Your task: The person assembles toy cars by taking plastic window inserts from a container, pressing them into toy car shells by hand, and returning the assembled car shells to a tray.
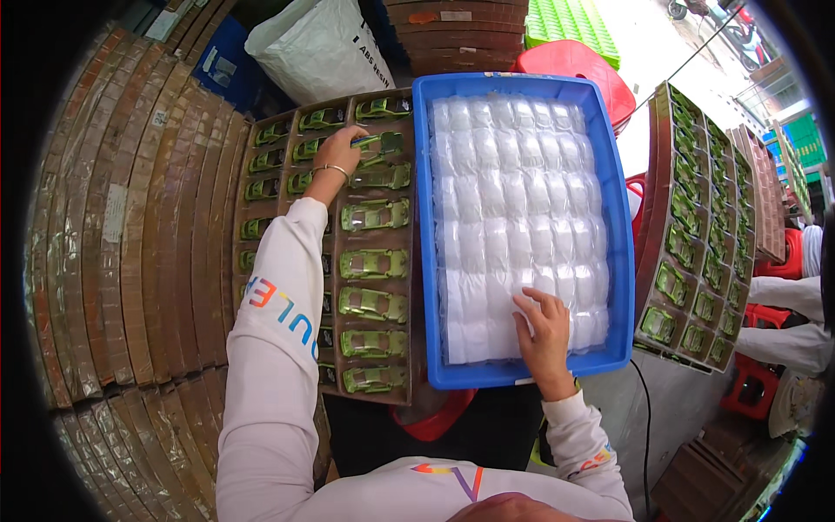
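My left hand (337, 157) reaches over a brown compartment tray (404, 387) of green toy cars. Its fingers are closed on a green toy car (377, 148) near the tray's far right corner; that car sits tilted, and the fingertips are partly hidden. Below it, other green toy cars (374, 264) lie in their own compartments. To the right, a blue plastic crate (617, 287) holds rows of white-wrapped bundles (513, 187). Over the near rows, where the white wrapping looks flatter, my right hand (543, 335) rests with fingers apart and nothing in them.
Tall stacks of brown trays (130, 226) line the left side. Another compartment tray of green cars (696, 235) stands tilted at the right. A white sack (317, 52) and a red plastic stool (578, 74) are at the back. A person's light-coloured legs (787, 317) show far right.
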Tool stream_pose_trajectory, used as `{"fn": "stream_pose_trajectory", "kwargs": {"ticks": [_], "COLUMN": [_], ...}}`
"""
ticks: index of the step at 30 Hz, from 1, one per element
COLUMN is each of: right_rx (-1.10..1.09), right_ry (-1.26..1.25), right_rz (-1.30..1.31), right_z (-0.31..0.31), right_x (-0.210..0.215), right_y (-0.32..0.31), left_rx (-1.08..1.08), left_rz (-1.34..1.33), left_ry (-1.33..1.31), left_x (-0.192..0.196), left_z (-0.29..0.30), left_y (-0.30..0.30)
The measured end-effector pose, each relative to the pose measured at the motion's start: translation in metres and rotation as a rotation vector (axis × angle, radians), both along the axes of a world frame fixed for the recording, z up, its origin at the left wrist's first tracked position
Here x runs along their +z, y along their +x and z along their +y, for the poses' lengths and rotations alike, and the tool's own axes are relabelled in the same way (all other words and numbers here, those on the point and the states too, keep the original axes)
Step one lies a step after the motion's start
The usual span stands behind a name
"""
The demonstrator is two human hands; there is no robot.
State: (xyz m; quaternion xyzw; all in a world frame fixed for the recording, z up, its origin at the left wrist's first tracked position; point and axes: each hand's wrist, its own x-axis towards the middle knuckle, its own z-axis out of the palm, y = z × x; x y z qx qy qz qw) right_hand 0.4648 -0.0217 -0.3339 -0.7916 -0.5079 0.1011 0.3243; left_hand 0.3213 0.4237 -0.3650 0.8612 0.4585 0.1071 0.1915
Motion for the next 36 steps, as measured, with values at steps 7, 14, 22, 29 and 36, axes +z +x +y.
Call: {"fn": "stream_pose_trajectory", "kwargs": {"ticks": [7, 14, 22, 29, 36], "right_rx": [-0.057, -0.049, -0.072, -0.135, -0.169], "right_ry": [-0.072, -0.076, -0.055, -0.005, -0.059], "right_rz": [0.025, 0.102, 0.143, 0.132, 0.011], "right_z": [0.01, 0.015, 0.016, 0.013, 0.008], "right_x": [0.0, -0.006, -0.007, -0.003, -0.003], "right_y": [0.005, 0.011, 0.012, 0.018, 0.017], "left_rx": [-0.127, -0.183, -0.298, -0.239, 0.023], "left_rz": [0.319, 0.016, 0.38, 0.209, -0.284], "left_ry": [0.314, 0.329, 0.571, 0.57, 0.352], "left_x": [-0.031, -0.037, -0.053, -0.011, 0.051], "left_z": [0.036, 0.055, 0.072, 0.072, 0.02], "left_y": [0.028, 0.039, 0.071, 0.052, -0.004]}}
